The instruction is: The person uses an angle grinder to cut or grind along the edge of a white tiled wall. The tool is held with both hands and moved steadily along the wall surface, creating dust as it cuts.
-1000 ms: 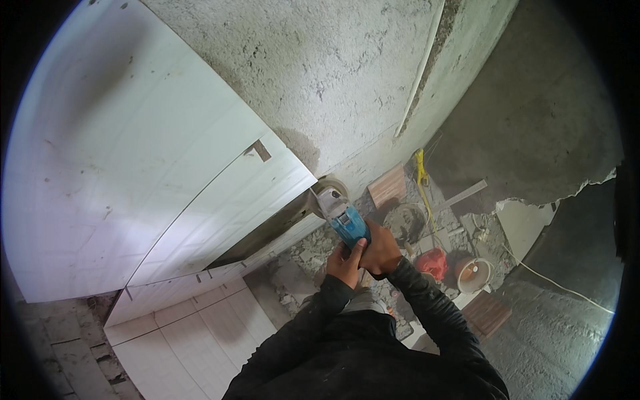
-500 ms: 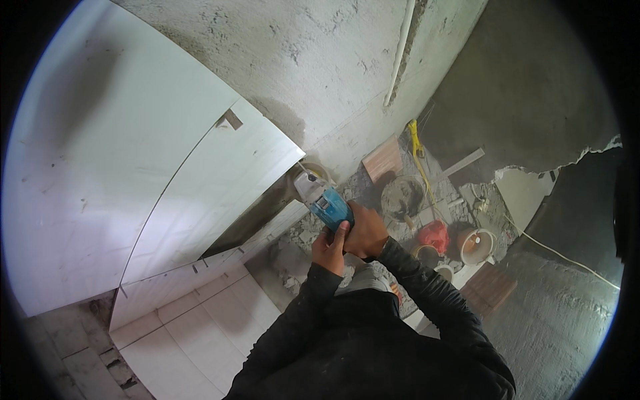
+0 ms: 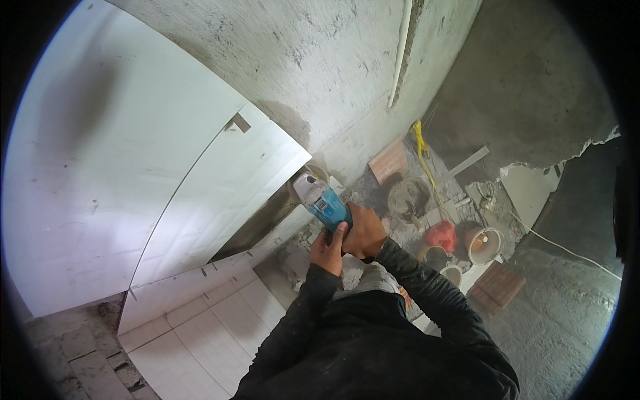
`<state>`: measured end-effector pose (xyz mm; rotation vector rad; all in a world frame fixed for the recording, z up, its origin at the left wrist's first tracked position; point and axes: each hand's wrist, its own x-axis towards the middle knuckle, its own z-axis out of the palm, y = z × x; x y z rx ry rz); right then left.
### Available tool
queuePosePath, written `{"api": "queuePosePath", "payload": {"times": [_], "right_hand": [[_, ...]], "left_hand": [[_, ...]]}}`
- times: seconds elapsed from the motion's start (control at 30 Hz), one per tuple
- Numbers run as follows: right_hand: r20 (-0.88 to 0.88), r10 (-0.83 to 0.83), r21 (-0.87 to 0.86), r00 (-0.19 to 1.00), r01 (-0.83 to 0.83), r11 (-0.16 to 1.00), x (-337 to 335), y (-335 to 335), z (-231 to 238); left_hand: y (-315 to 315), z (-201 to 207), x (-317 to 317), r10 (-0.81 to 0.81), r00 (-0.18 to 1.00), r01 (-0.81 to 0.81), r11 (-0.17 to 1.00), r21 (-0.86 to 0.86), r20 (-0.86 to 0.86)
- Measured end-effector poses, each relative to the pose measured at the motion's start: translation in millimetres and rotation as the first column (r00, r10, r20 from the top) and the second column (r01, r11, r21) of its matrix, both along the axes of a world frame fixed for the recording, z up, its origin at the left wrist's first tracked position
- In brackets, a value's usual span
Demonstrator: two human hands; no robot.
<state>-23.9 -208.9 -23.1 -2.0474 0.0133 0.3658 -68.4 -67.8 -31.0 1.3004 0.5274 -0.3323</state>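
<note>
Both hands grip a blue angle grinder (image 3: 327,205) with a pale grey head. My left hand (image 3: 327,248) closes around its body from the left, thumb on top. My right hand (image 3: 365,231) wraps the rear of the body, its fingers partly hidden. The grinder's head sits beside the lower corner of a large white tile (image 3: 220,180) on the wall. Its disc is mostly hidden behind the head, so I cannot tell whether it touches the tile edge. A dark gap (image 3: 257,230) runs below that tile, above a lower ledge of white tiles (image 3: 187,290).
Rubble covers the floor to the right, with a round mortar-crusted bucket (image 3: 408,199), a red bag (image 3: 441,236), a white-rimmed bucket (image 3: 485,245) and a yellow cable (image 3: 420,141). Brown tiles (image 3: 497,288) lie near my right arm. Rough plaster (image 3: 333,73) rises ahead.
The view has shifted slightly, moving the surroundings a little to the right in the picture. My hands keep the same hold on the grinder, its head still by the tile corner.
</note>
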Motion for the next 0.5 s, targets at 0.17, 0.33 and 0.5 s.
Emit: {"api": "queuePosePath", "payload": {"times": [0.17, 0.33, 0.5], "right_hand": [[0.009, 0.002, -0.016, 1.0, -0.002, 1.0, 0.9, 1.5, 2.0], [-0.006, 0.0, -0.025, 1.0, 0.0, 1.0, 2.4, 1.0, 5.3], [0.0, -0.011, -0.046, 1.0, 0.011, 0.999, 3.1, -0.4, 4.3]], "left_hand": [[1.9, 2.5, 3.4, -0.005, 1.0, 0.005, 0.998, -0.055, -0.008], [2.3, -2.8, 5.5, -0.006, 1.0, 0.006, 0.999, -0.044, 0.007], [5.0, -12.5, 8.5, -0.038, 0.999, 0.039, 0.998, -0.057, 0.02]]}}
